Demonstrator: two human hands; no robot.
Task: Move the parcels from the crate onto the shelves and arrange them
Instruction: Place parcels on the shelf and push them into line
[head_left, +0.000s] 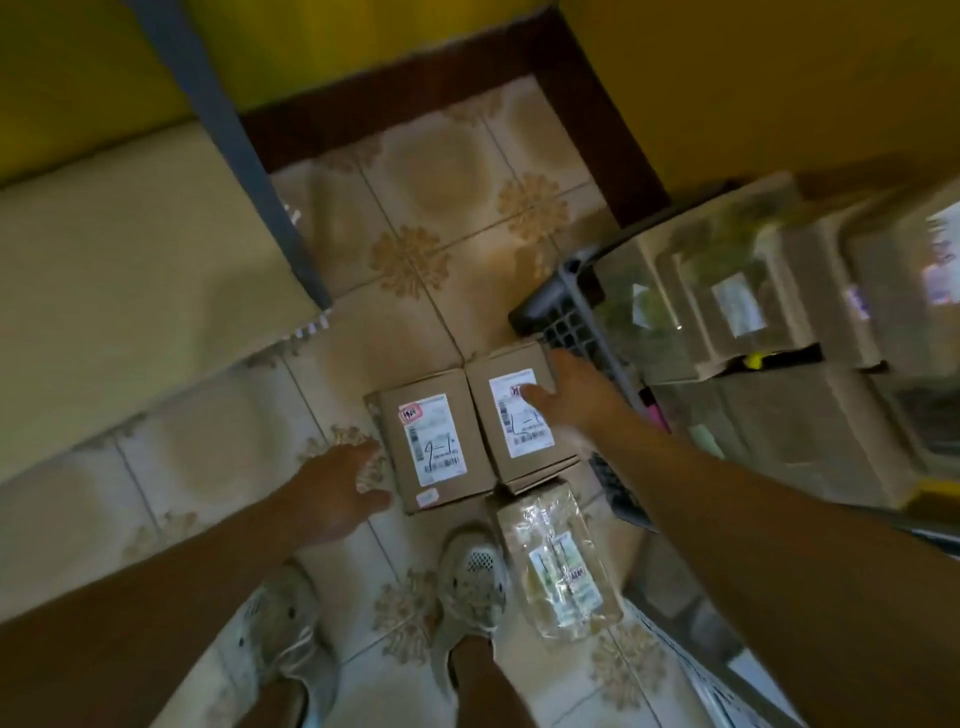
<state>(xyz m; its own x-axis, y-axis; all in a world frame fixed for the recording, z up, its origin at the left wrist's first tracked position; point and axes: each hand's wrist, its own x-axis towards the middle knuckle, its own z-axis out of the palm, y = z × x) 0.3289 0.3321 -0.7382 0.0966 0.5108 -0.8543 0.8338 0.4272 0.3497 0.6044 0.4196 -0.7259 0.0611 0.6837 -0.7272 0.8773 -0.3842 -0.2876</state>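
The left hand is held open with fingers spread, just beside the left edge of the left box; contact cannot be confirmed. The right hand is laid flat on the right box — thumb stretched over the label, nothing gripped. Both boxes are set touching on the tiled floor. A plastic-wrapped parcel lies at their near edge — the crate stands to the right.
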